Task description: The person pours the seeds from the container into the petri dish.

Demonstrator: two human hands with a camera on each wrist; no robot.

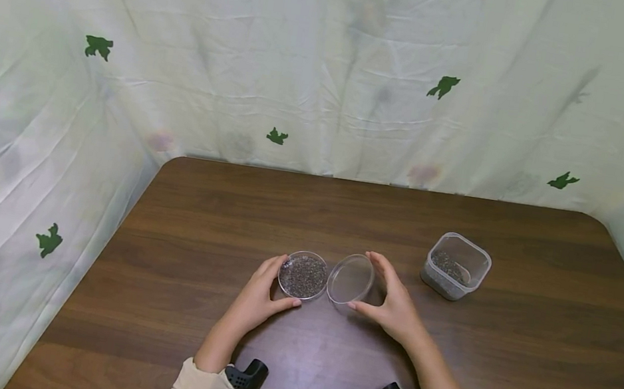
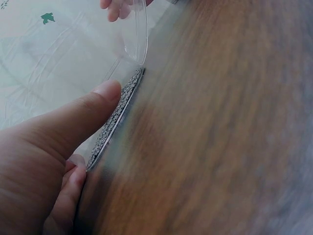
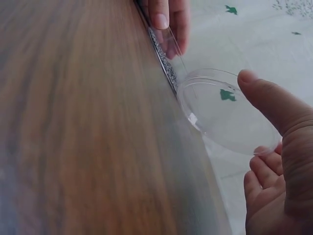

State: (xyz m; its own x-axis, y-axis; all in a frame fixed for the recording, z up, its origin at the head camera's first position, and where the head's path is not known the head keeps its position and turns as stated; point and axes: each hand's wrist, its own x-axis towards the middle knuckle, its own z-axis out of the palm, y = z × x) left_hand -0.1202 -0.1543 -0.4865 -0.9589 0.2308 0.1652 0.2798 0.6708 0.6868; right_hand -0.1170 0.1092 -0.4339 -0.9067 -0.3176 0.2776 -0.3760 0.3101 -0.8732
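A round clear petri dish (image 1: 303,276) filled with small dark grey grains lies flat on the wooden table. My left hand (image 1: 259,297) holds it by the rim, thumb at the near side and fingers at the far left. Just to its right, my right hand (image 1: 396,309) pinches a clear round lid (image 1: 350,279) between thumb and fingers. That lid (image 3: 227,112) is tilted up in the right wrist view, its lower edge close beside the dish; whether they touch I cannot tell. In the left wrist view the grains (image 2: 117,115) form a thin layer behind the dish wall.
To the right of my right hand stands a clear square plastic tub (image 1: 456,267) holding more dark grains and what looks like a pale scoop. The brown table (image 1: 226,202) ends at a pale curtain (image 1: 318,74) with green leaf-like shapes. Each wrist wears a black device (image 1: 247,375).
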